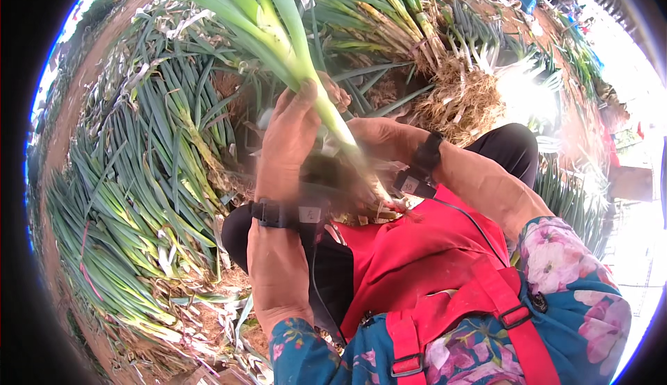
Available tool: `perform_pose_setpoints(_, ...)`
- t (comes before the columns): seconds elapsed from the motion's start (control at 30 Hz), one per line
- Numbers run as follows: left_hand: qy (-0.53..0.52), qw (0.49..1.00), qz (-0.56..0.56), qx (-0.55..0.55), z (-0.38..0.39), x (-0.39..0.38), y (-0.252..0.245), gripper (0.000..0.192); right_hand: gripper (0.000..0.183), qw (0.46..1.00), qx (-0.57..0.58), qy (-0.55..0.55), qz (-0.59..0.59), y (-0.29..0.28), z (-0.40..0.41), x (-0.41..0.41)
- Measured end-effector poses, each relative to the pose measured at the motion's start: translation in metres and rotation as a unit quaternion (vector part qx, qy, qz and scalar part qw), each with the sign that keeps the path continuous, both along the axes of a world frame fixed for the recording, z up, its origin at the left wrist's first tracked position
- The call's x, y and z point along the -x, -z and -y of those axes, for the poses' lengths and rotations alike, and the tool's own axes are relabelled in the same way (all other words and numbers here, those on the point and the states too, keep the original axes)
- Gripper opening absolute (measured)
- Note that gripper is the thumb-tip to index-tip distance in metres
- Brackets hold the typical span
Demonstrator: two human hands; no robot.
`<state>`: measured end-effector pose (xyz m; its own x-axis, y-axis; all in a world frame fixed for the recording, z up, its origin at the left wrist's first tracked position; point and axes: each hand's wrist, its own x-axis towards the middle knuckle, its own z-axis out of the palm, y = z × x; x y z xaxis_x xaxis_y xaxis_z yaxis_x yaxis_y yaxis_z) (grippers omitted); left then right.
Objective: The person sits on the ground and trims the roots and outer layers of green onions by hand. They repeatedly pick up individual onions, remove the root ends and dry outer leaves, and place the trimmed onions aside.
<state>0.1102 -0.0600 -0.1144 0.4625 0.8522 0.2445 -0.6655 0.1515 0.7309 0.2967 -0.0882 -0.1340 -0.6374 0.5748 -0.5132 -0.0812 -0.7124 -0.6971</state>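
Note:
A thick leek-like green onion stalk slants across the middle of my view. Its broad green leaves point up and away, and its pale root end hangs near my lap. My left hand grips the stalk just below where the leaves fan out, thumb on the near side. From the right, my right hand reaches behind the stalk. Most of its fingers are hidden or blurred, so its hold is unclear. Curled fingertips show beside the stalk, but I cannot tell which hand they belong to.
Heaps of green onions cover the ground on the left. Another pile lies ahead, beside a bundle with tangled brown roots. Dry leaf scraps litter the soil. A red apron covers my lap; thin cables run from both wristbands.

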Motion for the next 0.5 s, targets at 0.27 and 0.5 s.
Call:
perform_pose_setpoints(0.27,-0.008,0.992,0.127,-0.005,-0.003,0.008,-0.028,0.042,0.030,0.902,-0.272,-0.182,0.282,0.130,0.023,-0.061)
perform_pose_setpoints(0.5,-0.094,0.982,0.151,0.058,-0.018,0.023,-0.012,0.038,0.077,0.713,-0.294,-0.329,0.545,0.186,0.065,-0.170)
